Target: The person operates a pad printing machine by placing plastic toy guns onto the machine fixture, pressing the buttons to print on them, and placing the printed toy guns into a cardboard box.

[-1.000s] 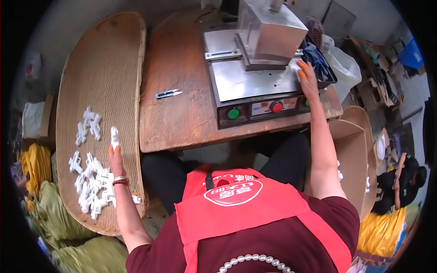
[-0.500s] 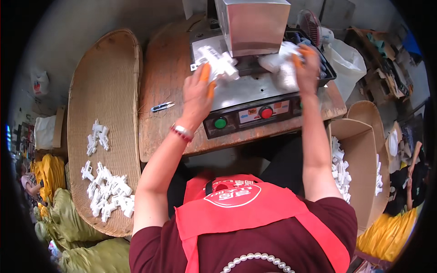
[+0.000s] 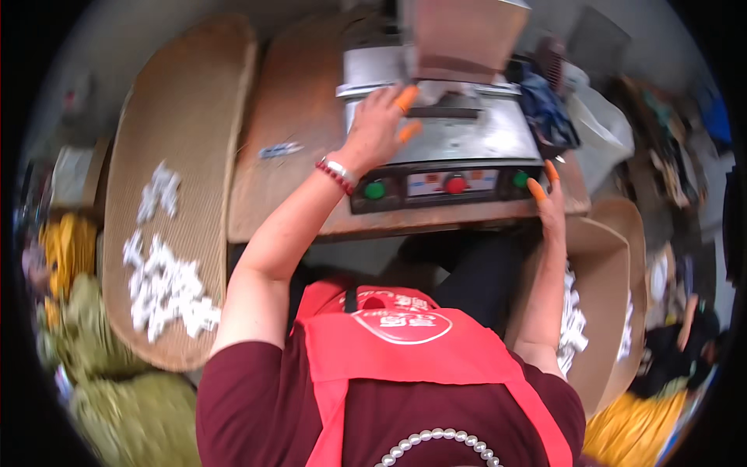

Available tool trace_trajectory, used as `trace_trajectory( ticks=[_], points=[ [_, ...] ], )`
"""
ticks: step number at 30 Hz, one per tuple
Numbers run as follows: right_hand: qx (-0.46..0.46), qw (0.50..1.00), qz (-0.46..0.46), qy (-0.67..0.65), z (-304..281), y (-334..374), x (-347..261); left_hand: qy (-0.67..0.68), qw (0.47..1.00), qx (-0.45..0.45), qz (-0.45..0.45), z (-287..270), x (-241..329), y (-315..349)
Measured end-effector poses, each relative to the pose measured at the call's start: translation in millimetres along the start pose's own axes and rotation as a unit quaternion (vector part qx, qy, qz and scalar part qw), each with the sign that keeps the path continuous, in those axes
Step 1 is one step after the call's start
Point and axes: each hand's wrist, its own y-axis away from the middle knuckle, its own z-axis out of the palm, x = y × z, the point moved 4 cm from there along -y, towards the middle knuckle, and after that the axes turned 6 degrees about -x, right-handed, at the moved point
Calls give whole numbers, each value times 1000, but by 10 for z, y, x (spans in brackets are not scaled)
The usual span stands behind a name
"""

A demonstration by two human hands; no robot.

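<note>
The machine (image 3: 459, 113) sits on the tabletop (image 3: 292, 101); my left hand (image 3: 373, 128) spreads its grip over the plate (image 3: 478, 144), my right hand (image 3: 552, 210) parts fingers beside a green button (image 3: 520, 179). Snips (image 3: 280, 149) and white pieces (image 3: 159, 292) lie left, a bag (image 3: 603, 128) right; print marks my apron (image 3: 436, 366).

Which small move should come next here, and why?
Probably drawing the left hand back off the metal plate: it reaches close to the metal box, while the right hand is beside the right green button. Blur hides whether the left fingers hold anything.
</note>
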Motion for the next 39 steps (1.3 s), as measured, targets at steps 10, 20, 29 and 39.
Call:
trace_trajectory(
  ticks=[10, 20, 29, 39],
  points=[
    [25, 1000, 2, 14, -26, -410, 896, 93, 995, -32, -11, -535, -419, 1411],
    [14, 989, 1, -145, 181, -219, 453, -195, 623, -248, -716, -1313, -2842, 5182],
    [134, 950, -180, 216, 366, -252, -436, 86, 789, 157, -588, -1179, -3275, 4652],
    [25, 961, -277, -9, 1298, -1246, -1033, 10, 995, 83, -54, -645, -311, 996]
  ],
)
